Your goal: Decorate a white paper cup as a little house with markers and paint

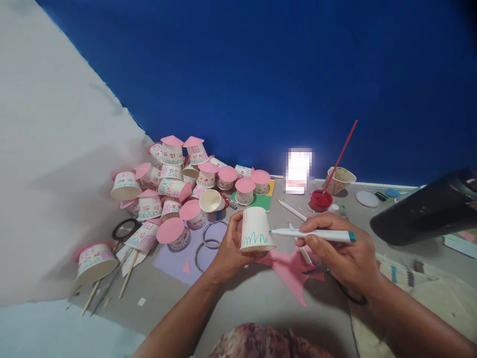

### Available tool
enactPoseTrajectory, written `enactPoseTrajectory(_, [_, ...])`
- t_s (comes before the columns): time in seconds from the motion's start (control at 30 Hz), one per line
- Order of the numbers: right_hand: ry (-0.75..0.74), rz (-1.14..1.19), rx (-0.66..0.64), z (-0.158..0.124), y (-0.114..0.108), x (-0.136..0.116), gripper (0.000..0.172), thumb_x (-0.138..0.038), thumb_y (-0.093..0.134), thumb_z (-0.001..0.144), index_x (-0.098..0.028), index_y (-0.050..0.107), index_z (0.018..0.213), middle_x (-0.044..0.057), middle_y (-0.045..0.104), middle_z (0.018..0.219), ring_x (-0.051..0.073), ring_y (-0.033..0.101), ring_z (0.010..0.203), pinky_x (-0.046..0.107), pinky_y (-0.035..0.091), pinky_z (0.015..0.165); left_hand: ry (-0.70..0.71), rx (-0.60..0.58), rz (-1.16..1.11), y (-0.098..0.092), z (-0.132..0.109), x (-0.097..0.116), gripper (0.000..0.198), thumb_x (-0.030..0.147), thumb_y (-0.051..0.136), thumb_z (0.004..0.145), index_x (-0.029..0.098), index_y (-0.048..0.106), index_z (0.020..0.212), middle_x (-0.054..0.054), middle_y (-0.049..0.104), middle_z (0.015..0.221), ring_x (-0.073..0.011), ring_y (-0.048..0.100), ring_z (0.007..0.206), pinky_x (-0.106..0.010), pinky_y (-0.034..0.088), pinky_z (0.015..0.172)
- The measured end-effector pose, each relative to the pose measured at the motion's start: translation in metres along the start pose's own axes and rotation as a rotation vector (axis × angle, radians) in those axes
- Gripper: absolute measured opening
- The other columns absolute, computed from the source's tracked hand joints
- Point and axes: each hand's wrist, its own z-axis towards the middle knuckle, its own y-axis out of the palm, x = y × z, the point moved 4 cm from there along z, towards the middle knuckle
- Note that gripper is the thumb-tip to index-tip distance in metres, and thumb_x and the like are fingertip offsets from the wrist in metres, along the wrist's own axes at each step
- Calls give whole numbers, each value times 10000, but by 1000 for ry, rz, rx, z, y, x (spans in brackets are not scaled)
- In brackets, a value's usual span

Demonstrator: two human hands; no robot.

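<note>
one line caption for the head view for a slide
Left hand holds an upturned cup; right hand puts a marker to it.

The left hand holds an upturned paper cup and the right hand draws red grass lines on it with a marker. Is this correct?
Not quite: the head view shows the grass lines on the paper cup are teal, not red. The left hand holds the cup upturned, and the right hand holds the marker to it.

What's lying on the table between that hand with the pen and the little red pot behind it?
In the head view, one thin white stick lies on the grey table between the right hand, holding the teal-capped white marker, and the red pot.
</note>
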Motion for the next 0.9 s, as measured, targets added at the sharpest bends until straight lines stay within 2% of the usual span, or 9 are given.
enactPoseTrajectory(0.13, [13, 89, -61, -2, 2, 0, 113, -319, 684, 1020, -238, 738, 962, -5, 761, 693, 119, 605, 480, 213, 470, 449, -24, -26, -64, 0, -1, 0, 1053, 307, 1048, 561, 310, 397, 1388, -118, 716, 1307, -354, 743, 1198, -481, 597, 992])
enactPoseTrajectory(0.33, [-12, 48, 70, 2, 4, 5, 140, -301, 671, 1027, -267, 741, 1144, 12, 820, 888, 126, 661, 591, 236, 561, 586, -82, -129, -220, 5, -5, -5, 1129, 326, 1065, 559, 327, 346, 1430, -137, 778, 1235, -380, 767, 1182, -534, 625, 955])
enactPoseTrajectory(0.4, [7, -1, 9, 6, 12, 10, 282, -362, 803, 922, -266, 738, 1180, 44, 833, 1053, 152, 705, 678, 276, 600, 657, -95, -160, -249, 11, -8, -8, 1137, 324, 1070, 552, 319, 359, 1440, -129, 786, 1205, -384, 780, 1154, -548, 633, 943])
enactPoseTrajectory(0.5, [20, -39, -110, 9, 24, 16, 670, -438, 971, 702, -253, 704, 1288, 102, 795, 1261, 251, 769, 938, 354, 632, 781, -120, -192, -240, 20, -10, -13, 1157, 336, 1075, 546, 312, 383, 1473, -138, 770, 1244, -400, 766, 1186, -556, 633, 963])
enactPoseTrajectory(0.6, [5, -85, -182, 8, 27, 18, 742, -442, 975, 697, -238, 671, 1341, 126, 774, 1286, 305, 756, 1063, 389, 625, 816, -92, -217, -129, 21, -8, -11, 1138, 372, 1062, 571, 312, 418, 1507, -176, 680, 1434, -419, 703, 1293, -548, 623, 996])
enactPoseTrajectory(0.73, [-91, -239, -240, 8, 22, 14, 743, -444, 959, 731, -250, 651, 1379, 101, 778, 1137, 295, 733, 952, 404, 590, 777, 198, -246, 59, 8, -6, 22, 1198, 420, 1049, 585, 405, 397, 1590, -112, 305, 1777, -416, 389, 1596, -541, 468, 1218])
enactPoseTrajectory(0.8, [-124, -291, -272, 8, 21, 12, 771, -467, 955, 735, -249, 642, 1405, 92, 770, 1079, 290, 718, 909, 403, 575, 755, 238, -287, 253, 4, -8, 40, 1091, 399, 989, 706, 409, 396, 1621, -109, 376, 1744, -397, 350, 1618, -562, 396, 1269])
enactPoseTrajectory(0.87, [-127, -295, -300, 9, 21, 11, 807, -487, 956, 731, -245, 629, 1427, 98, 767, 1089, 285, 714, 898, 400, 577, 745, 257, -296, 491, 3, -10, 54, 853, 342, 923, 795, 385, 533, 1552, -104, 512, 1636, -386, 444, 1551, -566, 406, 1262])
enactPoseTrajectory(0.9, [-123, -282, -308, 9, 20, 10, 826, -493, 960, 724, -246, 623, 1437, 101, 768, 1110, 286, 717, 908, 402, 584, 752, 262, -293, 555, 4, -11, 58, 833, 318, 916, 794, 383, 552, 1541, -103, 543, 1595, -386, 481, 1513, -566, 434, 1241])
